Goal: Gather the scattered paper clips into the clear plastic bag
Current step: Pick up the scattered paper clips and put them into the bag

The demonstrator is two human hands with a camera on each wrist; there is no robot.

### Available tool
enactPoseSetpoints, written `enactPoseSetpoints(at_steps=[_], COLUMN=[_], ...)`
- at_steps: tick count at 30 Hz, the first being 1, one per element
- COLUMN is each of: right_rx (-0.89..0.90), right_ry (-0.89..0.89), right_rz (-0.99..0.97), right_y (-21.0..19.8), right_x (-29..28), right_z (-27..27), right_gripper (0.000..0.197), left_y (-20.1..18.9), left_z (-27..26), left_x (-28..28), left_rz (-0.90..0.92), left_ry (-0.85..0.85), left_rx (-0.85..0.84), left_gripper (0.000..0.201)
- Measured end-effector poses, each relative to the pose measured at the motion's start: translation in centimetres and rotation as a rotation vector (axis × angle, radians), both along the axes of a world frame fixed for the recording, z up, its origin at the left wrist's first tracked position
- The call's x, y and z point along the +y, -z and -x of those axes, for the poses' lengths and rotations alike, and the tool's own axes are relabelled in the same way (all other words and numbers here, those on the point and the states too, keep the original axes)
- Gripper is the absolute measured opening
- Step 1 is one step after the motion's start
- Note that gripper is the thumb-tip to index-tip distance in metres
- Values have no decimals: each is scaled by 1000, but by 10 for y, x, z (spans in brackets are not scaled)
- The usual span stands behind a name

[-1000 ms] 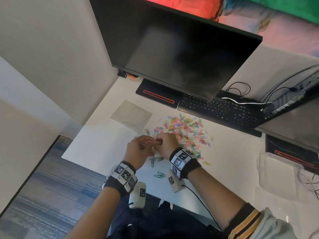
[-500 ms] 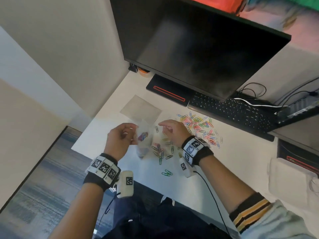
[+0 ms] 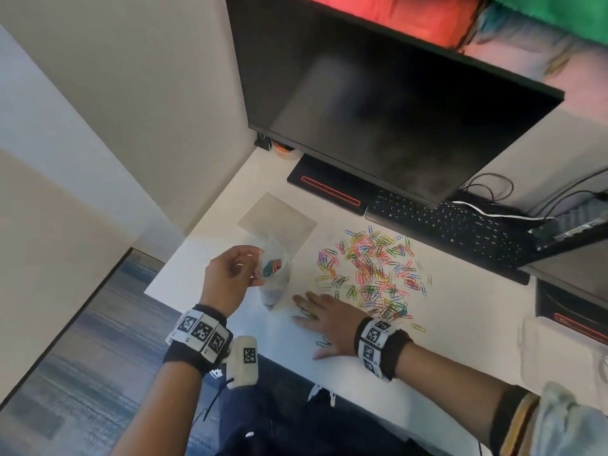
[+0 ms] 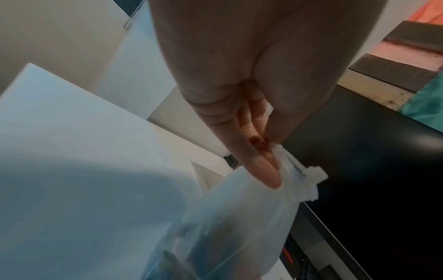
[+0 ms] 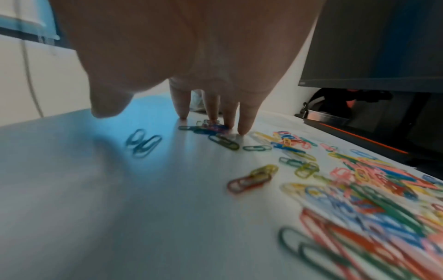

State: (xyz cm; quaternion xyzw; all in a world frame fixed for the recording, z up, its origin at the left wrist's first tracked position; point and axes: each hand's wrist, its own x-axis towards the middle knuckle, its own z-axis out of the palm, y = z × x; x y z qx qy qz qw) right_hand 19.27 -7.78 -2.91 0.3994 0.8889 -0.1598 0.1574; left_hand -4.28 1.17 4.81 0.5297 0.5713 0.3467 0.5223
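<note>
My left hand [image 3: 230, 274] holds the clear plastic bag [image 3: 274, 278] upright above the white desk, pinching its zip edge [image 4: 297, 176] between thumb and fingers. Some coloured clips [image 3: 271, 266] show inside the bag. My right hand [image 3: 324, 319] lies flat on the desk with straight fingers, the fingertips [image 5: 244, 127] pressing on a few paper clips [image 5: 215, 128]. A wide scatter of coloured paper clips [image 3: 371, 271] spreads to the right of that hand. Two green clips [image 5: 142, 144] lie apart near the thumb.
A black monitor [image 3: 394, 103] hangs over the back of the desk [image 3: 204, 258], with a black keyboard [image 3: 450, 225] under it. A grey square sheet [image 3: 278, 220] lies behind the bag. Cables [image 3: 493, 189] run at the back right. The desk's front edge is close to my wrists.
My hands have drawn apart. The left hand kept the bag lifted at the left, while the right hand dropped from beside the bag and flattened onto the desk over some clips.
</note>
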Motion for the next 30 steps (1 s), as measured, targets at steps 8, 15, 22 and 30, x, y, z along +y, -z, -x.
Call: enactPoseSetpoints(at_steps=[8,15,22,30], right_rx=[-54,35,200,993], right_ry=[148,238,695,1390], right_rz=[-128,-81,-25,197], right_y=[10,-7,-15,-74], right_x=[-17,-17,3,14], right_z=[-22,-24,-42,-52], right_gripper=[60,51,20,19], left_y=[5,16,11,22], left_z=[-12,-24,-57,-74], left_x=[-5,-8,-24,-28], left_rz=[26,30,74,99], left_ry=[16,48,128,145], left_rx=[5,46,-4,-34], left_gripper=[23,19,11,12])
